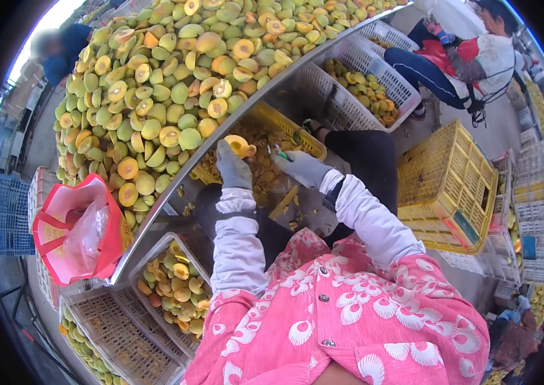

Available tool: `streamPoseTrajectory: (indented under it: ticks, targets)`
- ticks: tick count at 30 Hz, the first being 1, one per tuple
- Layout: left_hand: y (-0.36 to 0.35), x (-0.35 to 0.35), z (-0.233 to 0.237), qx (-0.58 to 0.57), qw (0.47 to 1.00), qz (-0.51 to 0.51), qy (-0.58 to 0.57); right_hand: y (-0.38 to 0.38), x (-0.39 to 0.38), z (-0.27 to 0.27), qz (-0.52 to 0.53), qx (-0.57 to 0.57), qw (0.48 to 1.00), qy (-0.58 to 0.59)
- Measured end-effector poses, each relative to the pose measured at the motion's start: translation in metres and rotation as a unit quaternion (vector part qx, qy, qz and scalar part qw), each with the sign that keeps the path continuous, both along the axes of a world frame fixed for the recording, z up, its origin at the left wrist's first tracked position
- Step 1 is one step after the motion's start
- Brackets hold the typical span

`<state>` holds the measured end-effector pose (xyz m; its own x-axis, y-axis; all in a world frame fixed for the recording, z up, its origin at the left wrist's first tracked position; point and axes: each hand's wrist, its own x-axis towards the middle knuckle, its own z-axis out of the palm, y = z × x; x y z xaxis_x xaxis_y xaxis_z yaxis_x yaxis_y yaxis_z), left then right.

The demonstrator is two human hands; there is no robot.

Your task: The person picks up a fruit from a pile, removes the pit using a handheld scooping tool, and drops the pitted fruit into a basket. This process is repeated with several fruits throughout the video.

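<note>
My left hand [233, 168], in a grey glove, is closed around a halved yellow fruit [238, 145] that looks like a peach, its orange cut face upward. In my gloved right hand [302, 168] is a small green-handled tool [282, 154] with a metal tip. That tip points toward the fruit, a short gap away. Below both hands lies a yellow crate [315, 147] with brownish fruit scraps and pits in it. Just beyond my left hand, a big heap of halved fruit [156, 122] covers a metal-edged table [179, 176].
A red-and-white bag [118, 234] with clear plastic sits at the table's left corner. White crates of fruit stand at lower left [136, 277] and upper right [406, 86]. Yellow crates [445, 186] are stacked on my right. Another person [486, 64] sits at upper right.
</note>
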<state>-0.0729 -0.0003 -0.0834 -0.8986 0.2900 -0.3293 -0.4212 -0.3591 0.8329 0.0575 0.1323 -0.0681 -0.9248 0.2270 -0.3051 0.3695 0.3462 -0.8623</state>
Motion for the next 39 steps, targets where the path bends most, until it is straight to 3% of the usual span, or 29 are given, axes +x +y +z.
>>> streamPoseTrajectory:
  ticks: [1, 3, 4, 6, 7, 10, 11, 12, 14, 16, 18, 19, 23, 26, 28, 30, 32, 33, 34, 35, 36, 38, 39]
  targets:
    - [-0.007, -0.007, -0.004, -0.017, 1.0, -0.021, 0.007, 0.004, 0.004, -0.01, 0.0, 0.002, 1.0, 0.004]
    - [-0.014, -0.007, 0.005, 0.027, 0.999, -0.042, 0.0, -0.005, 0.01, -0.011, -0.065, 0.244, 0.967, -0.043]
    - [-0.016, -0.005, 0.008, 0.075, 0.995, -0.059, -0.012, -0.006, 0.008, -0.012, -0.059, 0.245, 0.967, -0.044]
    - [-0.021, 0.001, 0.014, 0.09, 0.993, -0.072, -0.03, -0.028, 0.002, 0.021, -0.128, 0.09, 0.988, 0.019]
    - [-0.021, 0.007, 0.022, 0.086, 0.992, -0.091, 0.006, -0.036, -0.005, 0.011, -0.16, 0.085, 0.976, 0.119]
    - [-0.016, 0.016, 0.025, 0.112, 0.989, -0.088, 0.037, -0.05, -0.009, 0.044, -0.11, 0.18, 0.967, 0.144]
    - [-0.015, 0.017, 0.024, 0.094, 0.991, -0.065, 0.064, -0.049, -0.006, 0.056, -0.035, 0.269, 0.955, 0.116]
    - [-0.015, 0.017, 0.024, 0.077, 0.992, -0.041, 0.091, -0.044, -0.005, 0.047, -0.033, 0.271, 0.955, 0.117]
    - [-0.019, 0.016, 0.026, 0.081, 0.992, -0.021, 0.09, -0.034, -0.002, 0.025, -0.011, 0.323, 0.946, -0.011]
    - [-0.02, 0.011, 0.031, 0.091, 0.992, 0.002, 0.092, -0.027, 0.004, 0.02, -0.038, 0.281, 0.959, -0.015]
    - [-0.026, 0.018, 0.049, 0.104, 0.992, -0.058, 0.046, -0.027, 0.007, 0.038, -0.096, 0.273, 0.957, -0.001]
    - [-0.026, 0.026, 0.058, 0.062, 0.995, -0.055, 0.062, -0.031, 0.005, 0.042, -0.116, 0.216, 0.966, 0.085]
    - [-0.025, 0.035, 0.062, 0.033, 0.993, -0.072, 0.083, -0.045, -0.009, 0.057, -0.066, 0.258, 0.939, 0.217]
    - [-0.021, 0.038, 0.051, 0.018, 0.995, -0.042, 0.085, -0.051, -0.006, 0.069, -0.052, 0.273, 0.953, 0.122]
    - [-0.027, 0.045, 0.056, -0.045, 0.989, -0.033, 0.137, -0.05, -0.006, 0.05, -0.046, 0.274, 0.952, 0.13]
    - [-0.037, 0.046, 0.047, -0.282, 0.91, 0.033, 0.303, -0.048, -0.015, 0.033, -0.025, 0.281, 0.954, 0.097]
    - [-0.067, 0.062, 0.057, -0.287, 0.921, 0.037, 0.26, -0.034, -0.018, -0.016, -0.014, 0.293, 0.956, 0.008]
    - [-0.095, 0.068, 0.045, -0.302, 0.894, 0.071, 0.322, -0.023, -0.015, -0.063, -0.005, 0.332, 0.943, -0.023]
    - [-0.126, 0.069, 0.033, -0.312, 0.861, 0.105, 0.387, -0.021, -0.007, -0.054, -0.021, 0.297, 0.955, -0.019]
    - [-0.165, 0.083, 0.047, -0.396, 0.844, 0.09, 0.35, -0.024, -0.001, -0.05, -0.036, 0.272, 0.961, -0.02]
    - [-0.217, 0.077, 0.011, -0.547, 0.712, 0.088, 0.432, -0.03, 0.003, -0.027, -0.032, 0.236, 0.969, -0.059]
    - [-0.283, 0.086, 0.027, -0.719, 0.654, 0.007, 0.235, -0.036, 0.001, -0.023, -0.041, 0.182, 0.979, -0.077]
    - [-0.288, 0.081, 0.042, -0.711, 0.64, 0.075, 0.281, -0.039, -0.001, -0.024, -0.037, 0.179, 0.98, -0.075]
